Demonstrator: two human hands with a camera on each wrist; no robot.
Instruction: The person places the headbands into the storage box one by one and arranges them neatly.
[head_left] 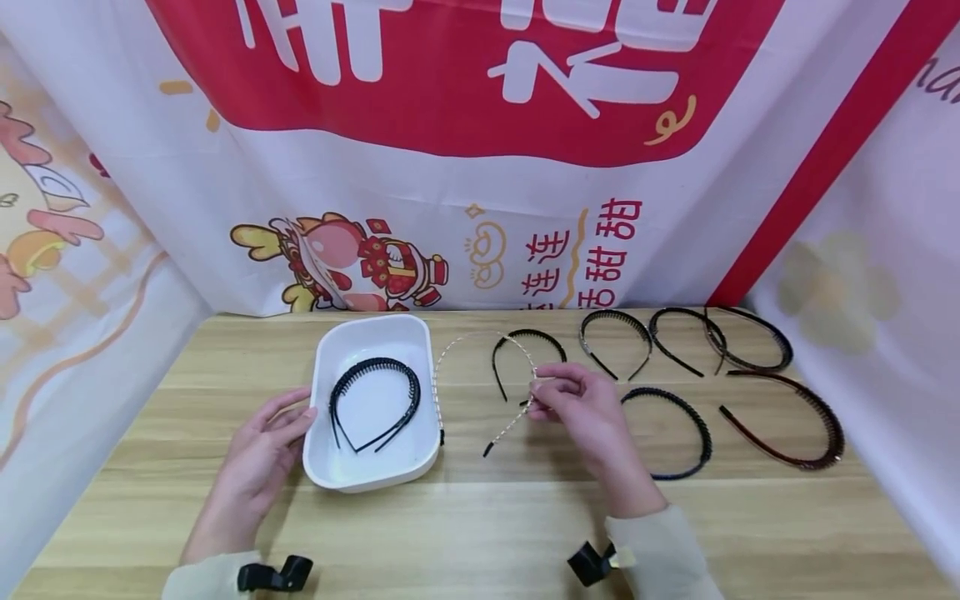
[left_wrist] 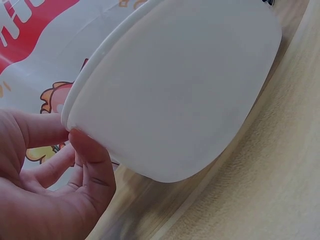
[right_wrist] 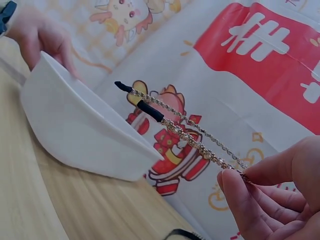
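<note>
Right fingers: pinching a beaded headband
Left fingers: pinching the rim of a white tub
Inside tub, right of left fingers: black headbands, head view only
Cloth writing, beyond right fingers: red "甜甜"

The left grip holds a white tray and the right grip pinches a thin, pale headband.

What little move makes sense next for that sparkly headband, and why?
Probably ease the right hand leftward until the beaded headband is over the white tub: it is pinched beside the tub, the left hand holds the tub, and black headbands lie inside.
</note>
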